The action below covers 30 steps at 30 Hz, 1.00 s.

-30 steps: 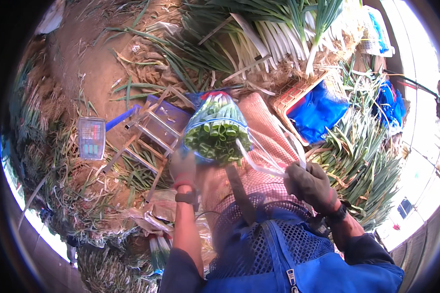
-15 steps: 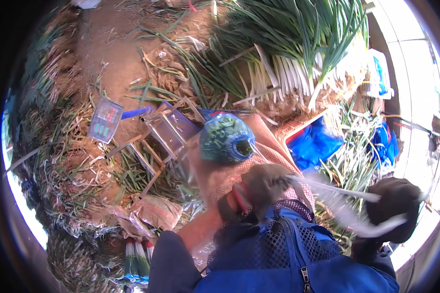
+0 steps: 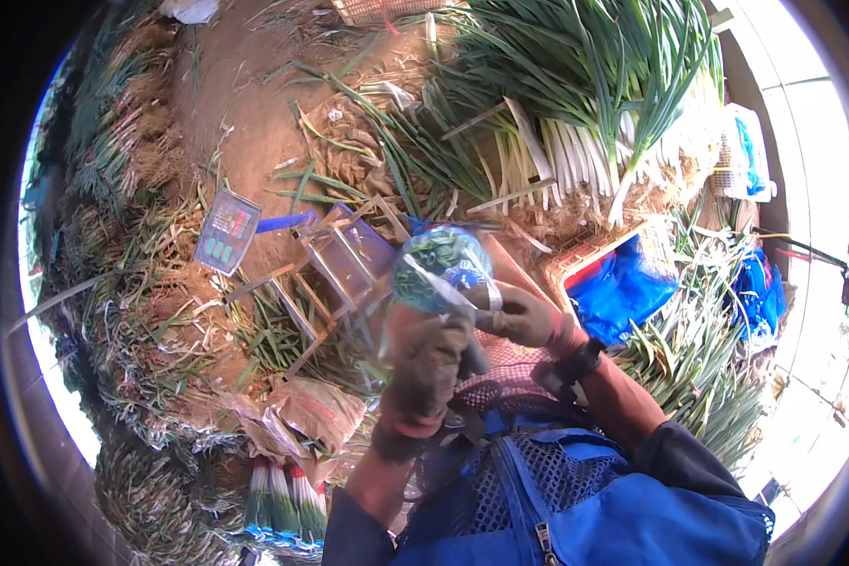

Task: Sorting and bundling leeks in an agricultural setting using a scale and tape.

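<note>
Already, in the head view, we have a bundle of green onions cased in a clear plastic bag and raised in front of our chest — both gloved hands are on it. Our left hand wraps around the lower part of the bundle from below, fingers closed on it, while our right hand pinches the plastic at its side, closed on the wrap. So the bagging looks largely done; the closing or tidying of the wrap seems to be what is in hand. Much is left, we judge: a big heap of loose green onions lies beyond, well apart, and tied bunches rest by our left knee, near a small metal frame.
</note>
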### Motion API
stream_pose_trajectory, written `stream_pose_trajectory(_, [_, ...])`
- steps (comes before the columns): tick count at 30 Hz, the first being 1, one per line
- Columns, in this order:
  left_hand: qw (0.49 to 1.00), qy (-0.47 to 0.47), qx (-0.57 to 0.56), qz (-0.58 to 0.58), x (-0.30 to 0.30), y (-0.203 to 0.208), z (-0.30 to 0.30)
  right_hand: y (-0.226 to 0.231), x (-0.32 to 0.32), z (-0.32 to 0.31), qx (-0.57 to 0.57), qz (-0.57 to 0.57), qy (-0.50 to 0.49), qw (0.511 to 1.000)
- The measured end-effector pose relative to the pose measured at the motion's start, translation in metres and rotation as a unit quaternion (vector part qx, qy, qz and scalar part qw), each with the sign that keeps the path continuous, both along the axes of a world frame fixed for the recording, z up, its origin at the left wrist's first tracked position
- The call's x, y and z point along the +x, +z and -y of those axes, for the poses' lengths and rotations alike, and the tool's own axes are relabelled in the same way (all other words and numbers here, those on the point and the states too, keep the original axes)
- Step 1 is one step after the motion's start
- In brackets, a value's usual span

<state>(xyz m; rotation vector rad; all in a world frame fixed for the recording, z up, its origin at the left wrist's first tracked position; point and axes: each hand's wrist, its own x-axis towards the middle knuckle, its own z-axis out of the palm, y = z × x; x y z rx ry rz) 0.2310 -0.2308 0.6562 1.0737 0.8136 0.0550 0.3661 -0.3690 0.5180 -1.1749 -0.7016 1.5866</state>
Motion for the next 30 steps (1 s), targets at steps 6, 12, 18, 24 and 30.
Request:
stream_pose_trajectory(6, [0.999, 0.002, -0.002, 0.038, -0.003, 0.006, -0.001, -0.023, 0.017, 0.002, -0.055, -0.054, -0.238, 0.968])
stream_pose_trajectory(12, [0.998, 0.047, 0.019, -0.022, -0.005, 0.013, -0.006, -0.015, -0.043, -0.034, 0.193, 0.279, -0.039, 0.940])
stream_pose_trajectory(18, [0.980, 0.096, 0.034, 0.172, -0.022, 0.018, -0.066, 0.033, -0.060, -0.049, 0.026, 0.140, -0.073, 0.987])
stream_pose_trajectory(24, [0.921, -0.106, -0.005, 0.375, -0.022, 0.114, -0.106, 0.159, -0.041, -0.052, 0.178, 0.218, -0.105, 0.954])
stream_pose_trajectory(30, [0.907, -0.208, 0.329, 0.163, -0.007, 0.112, -0.097, 0.123, -0.026, -0.052, 0.103, 0.210, -0.142, 0.962])
